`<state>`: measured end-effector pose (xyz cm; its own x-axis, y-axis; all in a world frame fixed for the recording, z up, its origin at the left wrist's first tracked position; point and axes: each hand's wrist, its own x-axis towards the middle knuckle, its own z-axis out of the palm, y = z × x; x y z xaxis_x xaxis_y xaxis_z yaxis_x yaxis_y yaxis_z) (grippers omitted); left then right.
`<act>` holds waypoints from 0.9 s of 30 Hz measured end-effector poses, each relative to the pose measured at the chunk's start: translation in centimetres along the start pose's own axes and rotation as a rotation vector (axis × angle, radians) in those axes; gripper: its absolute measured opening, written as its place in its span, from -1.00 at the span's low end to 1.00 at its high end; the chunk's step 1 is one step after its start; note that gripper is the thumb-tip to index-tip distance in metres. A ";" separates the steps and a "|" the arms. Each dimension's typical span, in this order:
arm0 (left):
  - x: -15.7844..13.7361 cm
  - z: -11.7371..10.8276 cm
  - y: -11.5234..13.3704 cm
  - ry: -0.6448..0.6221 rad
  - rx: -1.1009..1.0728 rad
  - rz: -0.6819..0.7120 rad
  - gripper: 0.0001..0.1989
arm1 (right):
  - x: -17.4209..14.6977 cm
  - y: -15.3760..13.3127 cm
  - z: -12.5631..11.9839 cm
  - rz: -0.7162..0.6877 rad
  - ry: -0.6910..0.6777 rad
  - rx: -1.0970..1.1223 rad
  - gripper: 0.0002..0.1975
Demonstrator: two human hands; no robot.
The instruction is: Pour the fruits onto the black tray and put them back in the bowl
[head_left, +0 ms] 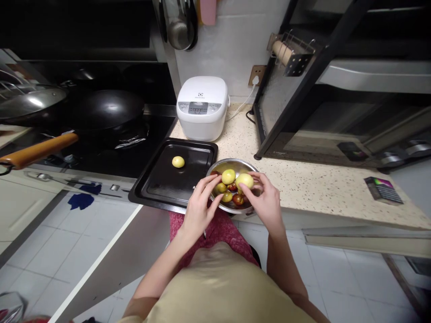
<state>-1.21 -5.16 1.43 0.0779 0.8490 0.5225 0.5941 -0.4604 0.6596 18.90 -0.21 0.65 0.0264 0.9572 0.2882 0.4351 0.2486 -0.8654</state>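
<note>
A round steel bowl [224, 162] stands at the counter's front edge, with several small yellow-green and reddish-brown round fruits in it. My right hand [267, 197] reaches over its right side, thumb and fingers closed around a larger pale yellow fruit [244, 181]. At the left rim is my left hand [201, 204], fingers and thumb apart, their tips beside the fruits. Another yellow-green fruit [228, 176] sits near those fingertips. One pale yellow fruit [178, 162] lies alone on a black baking tray [158, 190], just left of the bowl. The exact kind of fruit is unclear.
Behind the tray stands a white rice cooker [202, 110]. A black wok [109, 107] with a wooden handle [40, 150] is on the stove at left. An oven [353, 121] occupies the right side, near a small dark box [383, 189]. Below the tray, a drawer [111, 255] juts out.
</note>
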 end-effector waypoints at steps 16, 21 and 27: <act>0.3 -1.1 -0.6 -0.008 0.078 0.011 -0.62 | 1.5 1.7 0.5 -0.010 -0.077 -0.185 -0.55; 0.7 -1.6 -1.7 -0.010 0.135 -0.034 -0.62 | 1.5 1.9 0.5 -0.001 -0.075 -0.185 -0.49; 1.3 -2.9 -4.2 0.044 0.210 -0.086 -0.58 | 1.5 1.8 0.3 -0.014 -0.098 -0.173 -0.48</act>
<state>-5.97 -2.89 0.91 -0.0126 0.8688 0.4950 0.7513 -0.3185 0.5781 19.45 1.73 -0.61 -0.0649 0.9659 0.2506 0.5832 0.2405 -0.7759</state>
